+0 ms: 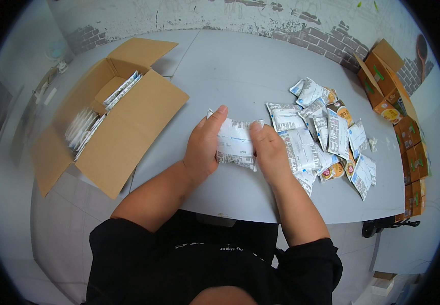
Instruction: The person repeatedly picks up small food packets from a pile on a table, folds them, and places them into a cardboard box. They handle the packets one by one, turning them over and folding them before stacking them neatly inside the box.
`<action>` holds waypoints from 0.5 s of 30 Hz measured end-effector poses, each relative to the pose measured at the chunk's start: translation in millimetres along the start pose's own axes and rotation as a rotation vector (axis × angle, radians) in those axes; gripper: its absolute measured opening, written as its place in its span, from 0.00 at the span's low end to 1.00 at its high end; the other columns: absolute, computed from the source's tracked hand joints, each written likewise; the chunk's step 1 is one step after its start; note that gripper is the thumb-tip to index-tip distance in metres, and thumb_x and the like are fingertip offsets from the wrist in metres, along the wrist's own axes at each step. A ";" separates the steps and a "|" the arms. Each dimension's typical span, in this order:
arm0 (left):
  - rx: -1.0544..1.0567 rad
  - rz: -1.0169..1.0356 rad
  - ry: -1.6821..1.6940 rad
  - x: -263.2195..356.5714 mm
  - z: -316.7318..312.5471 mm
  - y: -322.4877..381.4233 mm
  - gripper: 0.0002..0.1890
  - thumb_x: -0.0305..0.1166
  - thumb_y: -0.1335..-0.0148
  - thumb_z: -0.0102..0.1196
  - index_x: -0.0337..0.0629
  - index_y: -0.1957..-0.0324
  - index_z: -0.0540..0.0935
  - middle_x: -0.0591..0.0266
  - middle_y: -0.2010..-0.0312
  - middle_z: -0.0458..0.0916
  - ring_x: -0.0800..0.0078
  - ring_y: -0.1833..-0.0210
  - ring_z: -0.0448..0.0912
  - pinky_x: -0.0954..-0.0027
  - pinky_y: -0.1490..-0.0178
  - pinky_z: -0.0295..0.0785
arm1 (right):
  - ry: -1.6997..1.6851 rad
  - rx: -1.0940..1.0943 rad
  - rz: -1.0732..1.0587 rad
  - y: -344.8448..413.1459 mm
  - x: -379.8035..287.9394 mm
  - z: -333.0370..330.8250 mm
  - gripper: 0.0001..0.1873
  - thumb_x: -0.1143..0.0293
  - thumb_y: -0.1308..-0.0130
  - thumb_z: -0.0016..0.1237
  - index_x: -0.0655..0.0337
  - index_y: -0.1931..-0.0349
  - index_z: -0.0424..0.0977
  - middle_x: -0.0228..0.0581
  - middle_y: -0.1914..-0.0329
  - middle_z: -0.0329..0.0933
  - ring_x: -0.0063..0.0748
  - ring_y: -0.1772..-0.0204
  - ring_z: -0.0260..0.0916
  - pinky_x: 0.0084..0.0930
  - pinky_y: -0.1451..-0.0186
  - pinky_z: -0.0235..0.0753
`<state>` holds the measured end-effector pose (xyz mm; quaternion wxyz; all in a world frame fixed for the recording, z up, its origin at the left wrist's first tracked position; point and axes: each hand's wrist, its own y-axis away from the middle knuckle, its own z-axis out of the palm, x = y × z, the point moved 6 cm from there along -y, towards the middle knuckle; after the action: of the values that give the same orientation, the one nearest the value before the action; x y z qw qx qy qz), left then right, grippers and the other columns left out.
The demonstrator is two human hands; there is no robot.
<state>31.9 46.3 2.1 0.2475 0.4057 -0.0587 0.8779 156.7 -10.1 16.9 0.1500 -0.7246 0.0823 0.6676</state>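
Observation:
Between my two hands is a sealed plastic food packet [236, 143], its printed white back turned up towards me. My left hand [204, 143] grips its left end with the thumb on top. On the right end, my right hand [271, 150] holds it the same way. The packet is above the grey table, and the fingers beneath it are hidden. Just right of my right hand lies a loose pile of similar packets [300, 148], most with the white side up. A few show orange printed fronts [332, 172].
An open cardboard box [128, 133] stands at the left, with packets [86, 129] upright in rows inside. Its flaps spread over the grey table [220, 68]. Stacked orange cartons [410, 152] stand beyond the table's right edge. A small crumpled scrap [373, 144] lies beside the pile.

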 end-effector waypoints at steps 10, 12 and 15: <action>-0.025 0.010 0.106 0.7 -1.1 -5.4 0.18 0.46 0.29 0.44 0.38 0.57 0.73 0.59 0.64 0.79 0.70 0.61 0.80 0.65 0.57 0.77 | -0.299 -0.100 0.124 -11.9 23.0 -5.2 0.23 0.50 0.26 0.40 0.61 0.69 0.73 0.28 0.76 0.70 0.17 0.72 0.63 0.19 0.72 0.65; -0.008 0.010 0.158 5.1 -3.8 -10.4 0.19 0.46 0.28 0.43 0.37 0.56 0.74 0.57 0.63 0.80 0.66 0.58 0.81 0.63 0.55 0.77 | -0.193 -0.179 0.180 -6.9 18.9 4.5 0.24 0.48 0.27 0.41 0.64 0.66 0.73 0.31 0.74 0.72 0.19 0.70 0.67 0.20 0.71 0.68; -0.004 0.033 0.155 10.4 -12.8 -15.9 0.20 0.47 0.28 0.42 0.37 0.56 0.74 0.56 0.62 0.80 0.64 0.57 0.81 0.62 0.54 0.77 | -0.046 -0.272 0.219 1.0 13.4 14.6 0.26 0.46 0.31 0.46 0.67 0.60 0.72 0.36 0.71 0.76 0.23 0.70 0.73 0.21 0.72 0.73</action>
<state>25.1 68.0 -0.3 0.2377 0.3350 -0.0480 0.9105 143.9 -5.2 2.6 -0.0214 -0.7095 0.0662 0.7012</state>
